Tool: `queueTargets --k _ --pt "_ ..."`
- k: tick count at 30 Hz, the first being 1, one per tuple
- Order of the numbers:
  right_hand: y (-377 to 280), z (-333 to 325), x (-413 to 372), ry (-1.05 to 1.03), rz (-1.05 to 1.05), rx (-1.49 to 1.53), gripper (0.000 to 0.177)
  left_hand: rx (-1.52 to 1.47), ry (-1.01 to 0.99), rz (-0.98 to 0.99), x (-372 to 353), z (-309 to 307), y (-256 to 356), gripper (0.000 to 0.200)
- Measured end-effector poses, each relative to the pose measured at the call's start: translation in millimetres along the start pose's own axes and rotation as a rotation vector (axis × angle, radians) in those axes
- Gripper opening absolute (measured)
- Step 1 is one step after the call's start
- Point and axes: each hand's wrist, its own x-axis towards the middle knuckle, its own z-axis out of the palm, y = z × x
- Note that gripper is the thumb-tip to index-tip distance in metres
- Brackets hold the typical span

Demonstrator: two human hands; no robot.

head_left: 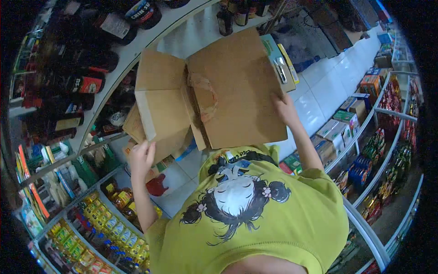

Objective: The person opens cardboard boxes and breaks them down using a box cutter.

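A brown cardboard box, partly folded with its flaps spread, is held up in front of my body. My left hand pinches the lower left flap between thumb and fingers. At the right edge, my right hand grips the large panel; some of its fingers are hidden behind the cardboard. Torn brown tape clings near the fold in the middle. Just beyond the right edge lies a green and yellow board with a metal clip, partly covered by the box.
Shelves with dark sauce bottles curve along the left. Yellow oil bottles fill the lower left rack. On the right, a metal rack holds packets, with several cartons beside it. White floor tiles run toward the back right.
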Motion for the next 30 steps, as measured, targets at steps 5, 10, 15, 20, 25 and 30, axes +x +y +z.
queueTargets --k 5,10,15,20,25,30 --pt "-43 -8 -19 -0.085 0.057 0.207 0.034 -0.174 0.095 -0.193 -32 41 -34 0.025" --pt "-109 76 -22 -0.429 -0.462 -0.163 0.030 -0.778 0.073 -0.555 -47 58 -53 0.030" --pt "-114 225 -44 -0.230 -0.774 -0.706 0.037 -1.328 0.063 -0.822 -56 102 -84 0.048" --pt "-105 279 -60 -0.548 -0.684 -0.874 0.046 -2.154 -0.115 -0.173 -68 100 -93 0.046" --pt "-44 283 -29 -0.922 -0.508 -0.370 0.055 -1.709 0.034 -0.760 -81 120 -94 0.041" --pt "57 220 -38 0.066 -0.273 0.199 0.025 -1.595 0.182 -0.750 -79 126 -102 0.036"
